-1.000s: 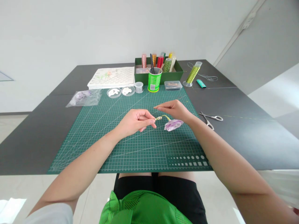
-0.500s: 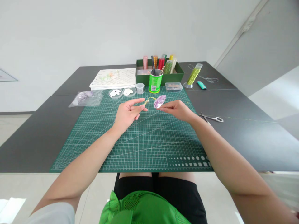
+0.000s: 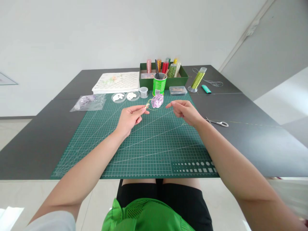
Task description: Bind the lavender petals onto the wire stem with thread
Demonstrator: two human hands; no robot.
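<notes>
My left hand (image 3: pixel 130 118) pinches the thin yellow-green stem of a pale purple artificial flower (image 3: pixel 157 100) between thumb and fingertips. The bloom faces me, just beyond the fingertips and above the cutting mat (image 3: pixel 144 141). To its right, apart from the petals, is my right hand (image 3: pixel 184 111). Its thumb and index finger are pressed together and the other fingers are curled in. Whatever lies in that pinch is too small to make out. A faint yellowish thread shows on the mat below the right hand.
Behind the hands stand a green can (image 3: pixel 159 85) with sticks, a green box (image 3: pixel 184 78) of thread spools and a clear case (image 3: pixel 178 90). White pieces lie in two round dishes (image 3: pixel 118 97). Scissors (image 3: pixel 221 124), a green spool (image 3: pixel 198 79) and a plastic bag (image 3: pixel 89 102) are at the sides.
My right hand has let go of the bloom and moved slightly right, its fingers now curled. The flower has turned to face me and shifted a little left, still in my left hand.
</notes>
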